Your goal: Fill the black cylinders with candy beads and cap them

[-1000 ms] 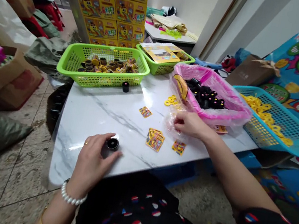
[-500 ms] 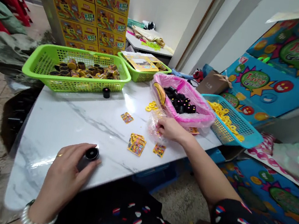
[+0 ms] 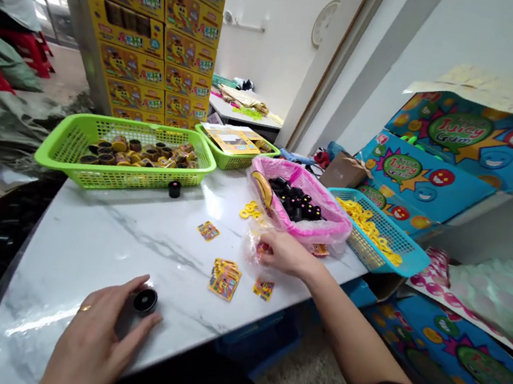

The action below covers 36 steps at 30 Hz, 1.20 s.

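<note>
My left hand (image 3: 94, 339) rests on the white marble table (image 3: 94, 236) near its front edge, thumb and fingers closed round a small black round container (image 3: 145, 300). My right hand (image 3: 282, 251) reaches to the table's right side, its fingers pinched on a clear plastic bag (image 3: 254, 244) beside the pink-lined basket (image 3: 324, 227) of black containers. A small stack of colourful stickers (image 3: 224, 278) lies between the hands. Single stickers (image 3: 208, 230) and another sticker (image 3: 264, 289) lie nearby. Yellow rings (image 3: 249, 209) sit by the pink basket.
A green basket (image 3: 71, 143) of finished containers stands at the back left, a lone black container (image 3: 174, 189) before it. A second green basket (image 3: 237, 159) and a blue basket (image 3: 407, 255) of yellow rings stand at the back and right. Yellow cartons (image 3: 136, 32) are stacked behind.
The view has swung up and to the right. My left hand stays closed round the black container. My right hand stays at the plastic bag with little movement.
</note>
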{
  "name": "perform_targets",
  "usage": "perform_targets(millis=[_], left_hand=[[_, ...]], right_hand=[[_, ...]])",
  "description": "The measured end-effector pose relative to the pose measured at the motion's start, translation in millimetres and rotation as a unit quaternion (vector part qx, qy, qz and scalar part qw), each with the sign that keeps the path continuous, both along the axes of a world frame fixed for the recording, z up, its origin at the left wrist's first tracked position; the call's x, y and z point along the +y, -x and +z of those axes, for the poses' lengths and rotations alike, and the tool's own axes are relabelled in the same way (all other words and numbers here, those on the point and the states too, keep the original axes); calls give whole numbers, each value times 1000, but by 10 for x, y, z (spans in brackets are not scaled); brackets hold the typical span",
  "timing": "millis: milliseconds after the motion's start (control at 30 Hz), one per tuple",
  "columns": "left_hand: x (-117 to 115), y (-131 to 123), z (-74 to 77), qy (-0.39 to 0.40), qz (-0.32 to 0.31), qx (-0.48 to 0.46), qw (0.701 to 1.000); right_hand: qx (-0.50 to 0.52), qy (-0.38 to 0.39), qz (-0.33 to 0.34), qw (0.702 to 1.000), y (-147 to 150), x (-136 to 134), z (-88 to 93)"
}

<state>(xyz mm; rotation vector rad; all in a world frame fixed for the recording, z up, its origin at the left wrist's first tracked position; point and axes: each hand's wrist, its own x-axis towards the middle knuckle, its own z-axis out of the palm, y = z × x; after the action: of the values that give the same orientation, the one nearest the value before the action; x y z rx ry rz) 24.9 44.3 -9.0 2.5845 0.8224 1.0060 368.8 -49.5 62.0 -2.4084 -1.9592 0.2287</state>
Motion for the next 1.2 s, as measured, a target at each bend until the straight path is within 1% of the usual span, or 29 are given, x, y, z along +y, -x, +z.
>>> perform_targets(millis=[233, 367, 533, 600, 700, 800, 867, 933, 967, 1000, 1033, 1067, 1133, 1167, 1200], left_hand=[[24, 3, -37, -8, -16, -6, 1000], [-20, -6, 9, 3, -32, 6, 999], [-49, -13, 44, 23, -25, 12, 999], [-49, -13, 40, 25, -25, 8, 999], [-49, -19, 31, 20, -26, -3, 999], [-69, -27, 49, 16, -23, -5, 1000], [-97, -26, 80, 16, -23, -3, 1000], [-128, -21, 114, 29, -26, -1, 999], [-141, -19, 129, 38, -30, -2, 999], [-153, -16, 141, 49, -31, -4, 998], [-163, -15, 150, 60, -31, -6, 998], [-171, -15, 156, 70, -29, -6, 997], [-184, -19, 162, 83, -19, -2, 996], [-189, -23, 163, 88, -15, 0, 996], [-194, -26, 164, 91, -14, 0, 996]], right_hand=[[27, -50, -1, 998, -148, 115, -95], [44, -61, 33, 997, -251, 84, -116], [47, -70, 67, 994, -265, 76, -189], [40, -86, 61, 994, -242, 94, -238], [22, -115, 35, 993, -205, 105, -275], [10, -145, 9, 989, -156, 38, -204], [4, -170, -8, 985, -83, -49, -100], [11, -215, -26, 976, 57, -139, 12], [36, -244, -35, 969, 160, -174, 56], [88, -273, -44, 957, 286, -199, 85], [167, -286, -49, 942, 431, -212, 97], [262, -280, -53, 922, 591, -211, 92], [431, -206, -39, 877, 923, -165, 37], [481, -166, -24, 861, 1078, -123, -1], [501, -137, -6, 855, 1214, -71, -39]])
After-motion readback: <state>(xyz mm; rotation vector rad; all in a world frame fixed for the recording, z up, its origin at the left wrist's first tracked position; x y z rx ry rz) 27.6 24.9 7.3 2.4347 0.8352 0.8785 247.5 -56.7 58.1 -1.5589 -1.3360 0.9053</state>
